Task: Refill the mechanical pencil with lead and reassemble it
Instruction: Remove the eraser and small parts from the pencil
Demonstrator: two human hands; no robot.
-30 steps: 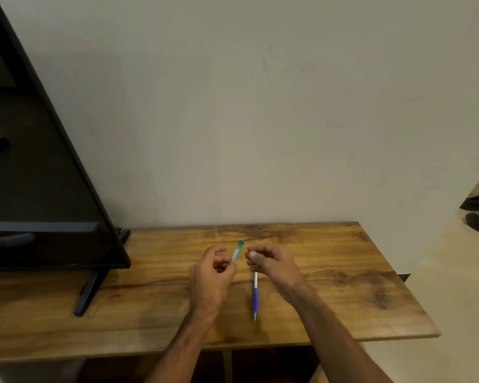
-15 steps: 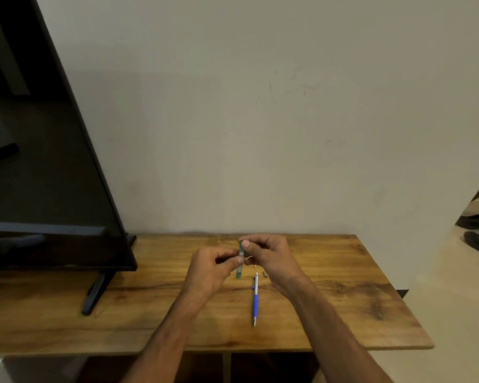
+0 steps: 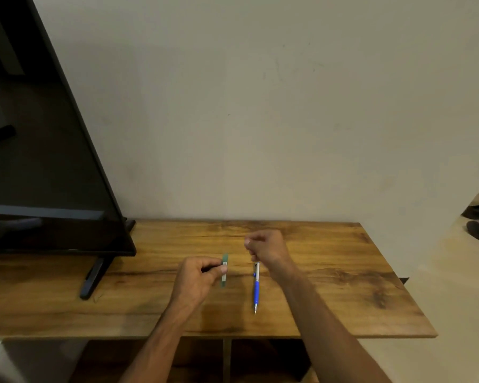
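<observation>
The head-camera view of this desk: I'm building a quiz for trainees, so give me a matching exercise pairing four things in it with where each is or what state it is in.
Things:
1. mechanical pencil
2. green lead case
3. right hand
4. television

Places or states:
A. pinched in the left hand
B. standing at the left end of the table
C. lying on the wood, tip toward the near edge
D. fingers closed, raised beyond the pencil's back end

Pairs: 1-C, 2-A, 3-D, 4-B
</observation>
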